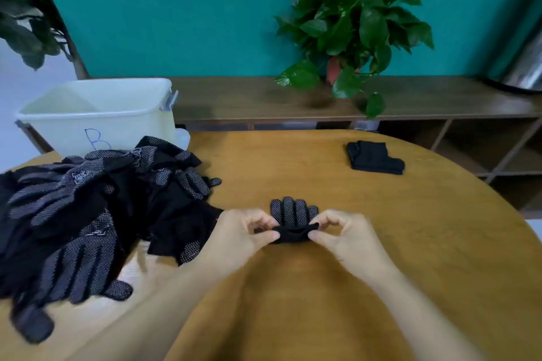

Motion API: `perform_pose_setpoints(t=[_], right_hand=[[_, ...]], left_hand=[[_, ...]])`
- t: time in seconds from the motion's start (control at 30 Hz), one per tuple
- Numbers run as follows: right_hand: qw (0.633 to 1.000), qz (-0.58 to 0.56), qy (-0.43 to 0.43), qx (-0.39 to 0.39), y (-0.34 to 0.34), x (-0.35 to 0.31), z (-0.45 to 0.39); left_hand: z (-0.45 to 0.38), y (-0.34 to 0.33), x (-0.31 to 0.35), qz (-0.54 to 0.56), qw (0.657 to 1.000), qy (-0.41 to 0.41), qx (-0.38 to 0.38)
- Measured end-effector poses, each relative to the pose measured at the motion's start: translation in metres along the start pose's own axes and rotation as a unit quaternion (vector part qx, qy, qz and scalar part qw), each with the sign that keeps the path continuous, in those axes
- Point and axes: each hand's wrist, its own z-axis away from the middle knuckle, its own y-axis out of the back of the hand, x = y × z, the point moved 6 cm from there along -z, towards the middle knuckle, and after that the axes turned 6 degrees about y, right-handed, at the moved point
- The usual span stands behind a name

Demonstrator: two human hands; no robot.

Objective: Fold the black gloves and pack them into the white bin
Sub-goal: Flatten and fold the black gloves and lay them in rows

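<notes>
Black glove (294,215) at frame centre, cuff pinched by left hand (238,233) and right hand (343,234). Risk: uneven pull skews the fold; loose pile (88,214) lower left could snag. Bin (99,114) upper left.

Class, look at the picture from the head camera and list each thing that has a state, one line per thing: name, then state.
Glove being folded: on the table, cuff lifted toward its dotted fingers.
Left hand: pinches the cuff's left end.
Right hand: pinches the cuff's right end.
Glove pile: loose, unfolded heap.
Folded gloves: folded, lying on the table, not binned.
White bin: open; no gloves visible inside.
</notes>
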Motion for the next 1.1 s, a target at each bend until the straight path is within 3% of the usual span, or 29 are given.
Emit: perform_pose_setpoints(t=[0.17,0.3,0.4,0.5,0.6,0.7,0.77,0.83,0.93,1.1], right_hand=[[0.982,0.147,0.122,0.01,-0.022,0.01,0.05],[0.969,0.196,0.152,-0.012,-0.034,0.011,0.073],[0.966,0.21,0.148,-0.024,-0.028,0.012,0.082],[0.974,0.191,0.116,0.031,-0.009,0.009,0.078],[0.962,0.247,0.105,0.059,-0.01,-0.006,0.059],[0.95,0.304,0.067,-0.034,-0.04,-0.011,0.04],[0.943,0.316,0.023,-0.104,-0.062,-0.001,0.033],[0.935,0.327,-0.005,-0.138,-0.074,0.012,0.031],[0.913,0.377,0.007,-0.158,-0.079,0.028,0.029],[0.899,0.401,0.02,-0.175,-0.079,0.038,0.025]], left_hand=[[0.046,-0.023,-0.021,-0.137,0.985,-0.103,0.025],[0.068,-0.031,-0.027,-0.213,0.96,-0.181,0.021],[0.076,-0.028,-0.035,-0.226,0.957,-0.183,0.0],[0.072,-0.015,-0.036,-0.19,0.967,-0.168,0.013],[0.054,-0.014,-0.021,-0.196,0.968,-0.15,0.04],[0.035,-0.042,-0.01,-0.297,0.941,-0.161,-0.017],[0.029,-0.061,-0.023,-0.4,0.905,-0.12,-0.08],[0.027,-0.066,-0.04,-0.467,0.874,-0.093,-0.094],[0.027,-0.068,-0.049,-0.487,0.863,-0.107,-0.079],[0.028,-0.067,-0.049,-0.463,0.876,-0.117,-0.073]])
